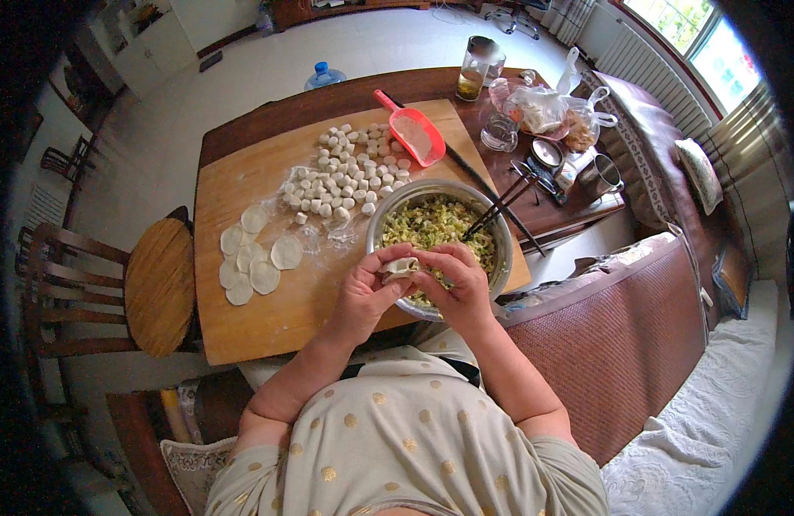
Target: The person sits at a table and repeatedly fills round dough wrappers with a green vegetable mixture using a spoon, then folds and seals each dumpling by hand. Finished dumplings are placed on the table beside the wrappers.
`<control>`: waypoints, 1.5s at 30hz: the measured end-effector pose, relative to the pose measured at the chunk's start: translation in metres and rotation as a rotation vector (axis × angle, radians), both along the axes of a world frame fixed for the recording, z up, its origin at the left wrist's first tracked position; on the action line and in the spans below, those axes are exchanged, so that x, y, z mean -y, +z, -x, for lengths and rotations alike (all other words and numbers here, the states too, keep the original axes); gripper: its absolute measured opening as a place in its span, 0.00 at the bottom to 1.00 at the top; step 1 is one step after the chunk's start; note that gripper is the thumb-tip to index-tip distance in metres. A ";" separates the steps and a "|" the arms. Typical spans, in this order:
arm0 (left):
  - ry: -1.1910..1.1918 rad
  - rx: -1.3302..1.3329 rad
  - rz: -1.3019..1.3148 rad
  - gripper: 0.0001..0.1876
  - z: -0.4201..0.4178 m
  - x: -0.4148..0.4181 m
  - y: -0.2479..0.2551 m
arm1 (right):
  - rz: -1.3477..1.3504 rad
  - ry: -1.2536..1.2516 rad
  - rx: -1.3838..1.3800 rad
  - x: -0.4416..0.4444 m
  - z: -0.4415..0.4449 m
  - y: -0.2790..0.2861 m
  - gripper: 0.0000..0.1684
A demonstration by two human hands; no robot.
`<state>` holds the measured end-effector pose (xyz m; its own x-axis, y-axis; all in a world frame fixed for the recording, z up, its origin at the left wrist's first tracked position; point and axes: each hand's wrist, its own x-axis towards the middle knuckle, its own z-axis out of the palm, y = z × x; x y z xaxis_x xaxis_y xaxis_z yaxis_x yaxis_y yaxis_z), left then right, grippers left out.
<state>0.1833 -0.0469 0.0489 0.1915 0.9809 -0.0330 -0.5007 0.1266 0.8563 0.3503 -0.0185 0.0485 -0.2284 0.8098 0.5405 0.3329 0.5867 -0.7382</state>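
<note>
My left hand point(370, 290) and my right hand point(455, 280) pinch a folded dumpling point(400, 267) between their fingers and thumbs. They hold it over the near left rim of a metal bowl point(376, 226). Chopped green and yellow filling point(423, 216) fills much of this bowl, and dark chopsticks point(500, 206) lean in it. Left of my hands, several round dough wrappers point(265, 277) overlap on the wooden board point(306, 322). Beyond them lies a heap of small cut dough pieces point(345, 174) dusted with flour.
A red scoop of flour point(417, 135) rests by the dough pieces. A long dark rod point(474, 174) crosses the board's right side. Farther right stand a glass jar point(472, 74), a glass mug point(499, 131), plastic bags point(542, 109) and a metal cup point(600, 175). A wooden stool point(159, 287) stands left.
</note>
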 end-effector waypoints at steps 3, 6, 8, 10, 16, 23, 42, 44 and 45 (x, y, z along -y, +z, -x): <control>-0.017 -0.018 0.018 0.20 0.000 -0.001 -0.001 | -0.030 0.004 -0.015 0.000 -0.001 0.004 0.18; -0.018 -0.033 0.021 0.20 0.000 -0.002 -0.001 | -0.095 -0.011 0.022 -0.001 -0.003 0.009 0.16; -0.011 -0.029 0.034 0.20 0.000 -0.002 0.000 | -0.132 -0.016 0.041 -0.002 -0.003 0.010 0.15; 0.004 -0.008 0.060 0.20 -0.002 -0.002 0.002 | -0.161 -0.006 0.043 -0.004 -0.004 0.010 0.14; 0.032 -0.144 -0.048 0.19 -0.004 -0.003 0.000 | -0.294 -0.052 0.184 -0.003 -0.005 0.013 0.15; 0.064 -0.242 -0.071 0.20 -0.006 0.000 0.002 | -0.422 -0.116 0.341 0.000 -0.002 0.012 0.17; 0.093 -0.260 -0.089 0.18 -0.007 0.000 0.001 | -0.418 -0.145 0.270 0.004 0.001 0.013 0.19; 0.090 -0.273 -0.075 0.18 -0.007 0.000 0.000 | -0.457 -0.139 0.310 0.004 0.001 0.011 0.21; 0.084 -0.278 -0.070 0.18 -0.007 -0.001 -0.001 | -0.459 -0.129 0.308 0.004 0.001 0.007 0.22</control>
